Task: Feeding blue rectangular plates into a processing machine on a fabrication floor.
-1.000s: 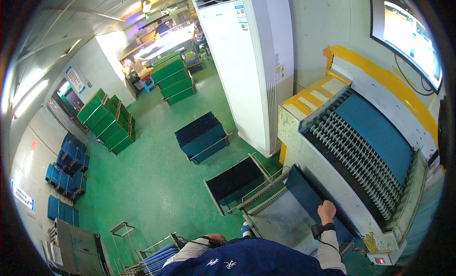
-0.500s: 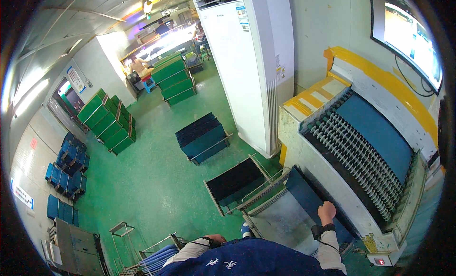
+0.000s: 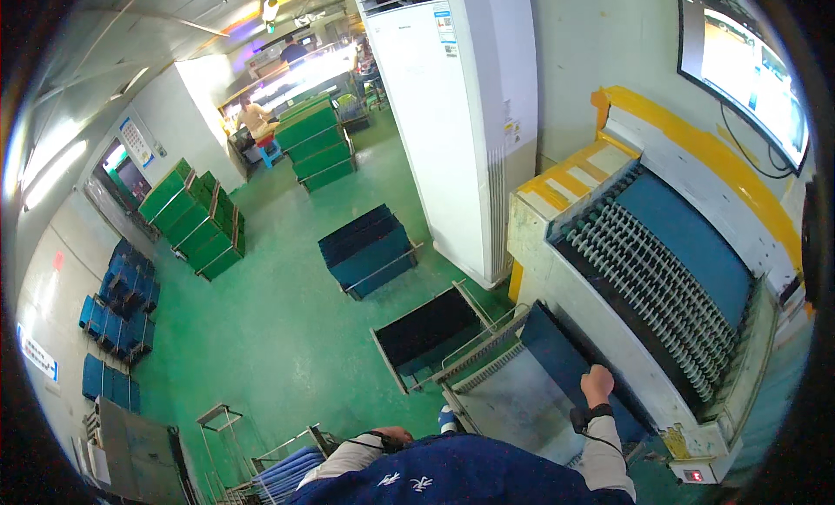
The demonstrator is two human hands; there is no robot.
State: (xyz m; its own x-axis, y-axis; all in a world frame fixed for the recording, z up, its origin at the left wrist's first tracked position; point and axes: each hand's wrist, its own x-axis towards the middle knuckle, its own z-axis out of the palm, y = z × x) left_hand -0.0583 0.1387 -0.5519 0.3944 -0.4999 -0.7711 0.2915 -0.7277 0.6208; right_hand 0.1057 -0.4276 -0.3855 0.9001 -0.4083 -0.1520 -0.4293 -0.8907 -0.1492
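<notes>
My right hand (image 3: 597, 385), with a dark band at its wrist, is closed at the upper edge of a dark blue panel (image 3: 557, 353). That panel lies tilted in a slotted metal rack (image 3: 474, 390), against the side of a roller machine (image 3: 639, 366). Its fingertips are hidden from this view. My left hand (image 3: 396, 434) shows only in small part, low and close to my body, near a rack of blue rods (image 3: 296, 470). Its fingers are hidden. On the machine, another blue panel (image 3: 687, 244) lies beyond rows of rollers (image 3: 652, 287).
A rack of dark panels (image 3: 435, 331) stands left of the slotted rack, and another panel stack (image 3: 370, 253) farther off. A tall white air conditioner (image 3: 426, 113) and a wall screen (image 3: 748, 70) are ahead. Green stacks (image 3: 200, 222) stand on the floor; people sit at a far bench.
The view has shifted very slightly. My right hand stays at the panel's edge, and my left hand remains near my body.
</notes>
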